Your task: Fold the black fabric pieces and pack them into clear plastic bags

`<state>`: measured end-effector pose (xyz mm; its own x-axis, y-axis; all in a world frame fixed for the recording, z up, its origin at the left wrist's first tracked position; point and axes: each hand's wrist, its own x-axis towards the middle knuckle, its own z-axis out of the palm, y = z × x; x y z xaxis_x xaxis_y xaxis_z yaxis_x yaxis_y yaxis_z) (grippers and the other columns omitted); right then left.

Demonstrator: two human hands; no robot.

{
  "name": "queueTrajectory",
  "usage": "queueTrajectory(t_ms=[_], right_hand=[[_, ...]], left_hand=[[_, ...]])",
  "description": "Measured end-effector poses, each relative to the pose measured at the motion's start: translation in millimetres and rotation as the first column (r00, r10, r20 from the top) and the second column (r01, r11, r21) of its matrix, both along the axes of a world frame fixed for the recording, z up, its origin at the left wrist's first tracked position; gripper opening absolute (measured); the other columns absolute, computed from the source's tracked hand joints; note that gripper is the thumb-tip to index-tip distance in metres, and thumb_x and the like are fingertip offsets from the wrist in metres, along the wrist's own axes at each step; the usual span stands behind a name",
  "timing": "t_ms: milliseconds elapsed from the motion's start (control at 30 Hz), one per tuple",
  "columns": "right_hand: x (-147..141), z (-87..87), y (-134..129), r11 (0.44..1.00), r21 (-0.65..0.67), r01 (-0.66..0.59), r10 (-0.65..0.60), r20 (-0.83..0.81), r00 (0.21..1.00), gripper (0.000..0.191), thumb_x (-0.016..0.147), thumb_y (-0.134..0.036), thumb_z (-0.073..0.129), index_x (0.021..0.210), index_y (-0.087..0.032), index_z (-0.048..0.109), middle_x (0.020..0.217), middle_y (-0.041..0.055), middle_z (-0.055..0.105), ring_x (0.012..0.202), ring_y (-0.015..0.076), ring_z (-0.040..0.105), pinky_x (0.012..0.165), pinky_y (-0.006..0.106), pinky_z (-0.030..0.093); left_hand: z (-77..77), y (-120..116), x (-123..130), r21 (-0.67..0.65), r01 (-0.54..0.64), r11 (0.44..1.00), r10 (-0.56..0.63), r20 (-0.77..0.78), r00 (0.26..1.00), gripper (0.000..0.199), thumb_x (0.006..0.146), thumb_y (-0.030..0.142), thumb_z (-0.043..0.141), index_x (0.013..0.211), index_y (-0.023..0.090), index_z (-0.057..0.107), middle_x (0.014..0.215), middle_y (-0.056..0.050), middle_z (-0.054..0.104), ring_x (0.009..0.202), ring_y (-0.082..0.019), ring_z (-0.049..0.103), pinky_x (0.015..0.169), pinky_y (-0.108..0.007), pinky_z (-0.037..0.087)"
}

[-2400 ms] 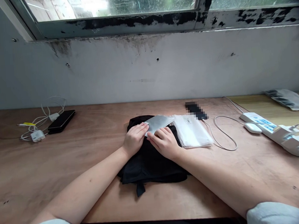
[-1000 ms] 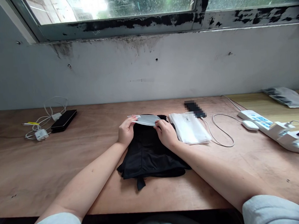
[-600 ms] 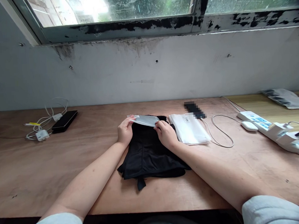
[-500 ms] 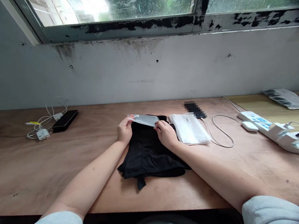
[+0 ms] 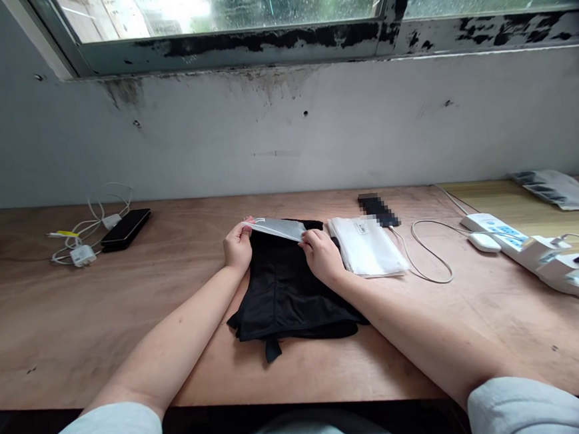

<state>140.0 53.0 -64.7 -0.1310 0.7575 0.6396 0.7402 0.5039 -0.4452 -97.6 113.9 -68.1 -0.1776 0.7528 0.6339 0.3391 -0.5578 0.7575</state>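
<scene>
Left hand (image 5: 238, 246) and right hand (image 5: 323, 257) pinch opposite ends of a grey plastic sleeve (image 5: 276, 229), both grips closed, over a folded black garment (image 5: 291, 304). White packaged sheets (image 5: 367, 248) lie at its 3 o'clock on the plywood counter (image 5: 76, 314).

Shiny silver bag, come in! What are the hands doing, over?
Left hand and right hand pinching flat silver plastic packet. Folded black cloth beneath. White plastic pack alongside, right.

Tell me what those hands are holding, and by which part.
A thin silvery plastic sheet, held by its two ends: the left hand pinches the left end and the right hand the right end, just over folded black cloth.
</scene>
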Motion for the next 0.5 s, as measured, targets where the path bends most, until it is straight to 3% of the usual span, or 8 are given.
queueTrajectory(t_ms=[267,400,500], right_hand=[[1.9,-2.1,2.5,1.0,-0.017,-0.013,0.012,-0.079,0.997,0.008,0.096,-0.02,0.049,0.094,-0.024,0.056,0.105,0.0102,0.065,0.101,0.0269,0.06,0.088,0.04,0.05],[2.6,-1.6,3.2,0.999,-0.033,-0.013,0.008,-0.148,0.989,0.005,0.095,-0.024,0.052,0.097,-0.024,0.056,0.106,0.0103,0.065,0.1,0.0266,0.061,0.087,0.04,0.052],[2.9,-1.3,3.0,0.999,-0.031,-0.032,0.025,-0.179,0.984,0.007,0.096,-0.026,0.05,0.097,-0.024,0.056,0.105,0.01,0.065,0.097,0.0258,0.062,0.084,0.039,0.053]], left_hand=[[-1.8,5.5,-5.7,-0.02,-0.049,0.999,0.05,0.018,0.999,0.038,0.099,0.048,0.053,0.104,0.017,0.074,0.114,-0.012,0.076,0.112,-0.027,0.07,0.104,-0.044,0.05],[-2.3,0.7,-5.5,-0.048,-0.051,0.998,0.048,-0.052,0.997,0.041,0.1,0.052,0.051,0.114,0.018,0.069,0.124,-0.014,0.071,0.121,-0.028,0.065,0.108,-0.044,0.046],[-2.5,-4.3,-2.7,-0.062,0.014,0.998,-0.013,0.006,1.0,0.045,0.097,0.055,0.055,0.125,0.019,0.061,0.133,-0.016,0.065,0.124,-0.028,0.063,0.108,-0.044,0.047]])
